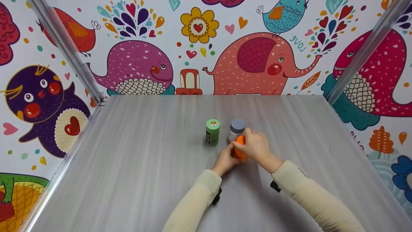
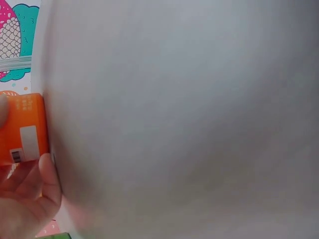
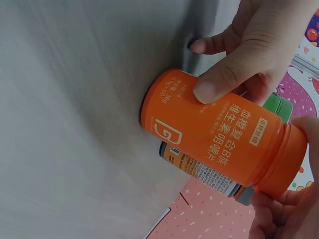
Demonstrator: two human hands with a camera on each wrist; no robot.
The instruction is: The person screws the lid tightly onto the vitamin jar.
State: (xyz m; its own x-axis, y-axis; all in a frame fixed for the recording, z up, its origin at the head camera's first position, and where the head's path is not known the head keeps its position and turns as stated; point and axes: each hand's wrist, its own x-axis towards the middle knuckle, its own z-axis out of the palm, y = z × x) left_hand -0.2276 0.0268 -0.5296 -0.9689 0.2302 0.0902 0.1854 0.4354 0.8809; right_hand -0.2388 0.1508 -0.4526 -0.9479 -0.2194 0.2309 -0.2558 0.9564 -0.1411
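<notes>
An orange pill bottle (image 3: 209, 129) with printed lettering stands on the table, nearest to the person of the three containers. My left hand (image 1: 225, 161) grips its body low down, the thumb laid along the label. At the top, my right hand (image 1: 257, 146) pinches the orange screw cap (image 3: 285, 162) between thumb and fingers. The cap sits on the bottle's neck. In the left wrist view, the bottle's side shows a white patch and a barcode.
Just behind the orange bottle stands a grey-capped bottle (image 1: 237, 126), partly hidden. A green cylindrical container (image 1: 212, 132) stands to its left. The grey wood-grain table (image 1: 145, 154) ends at walls printed with cartoon animals.
</notes>
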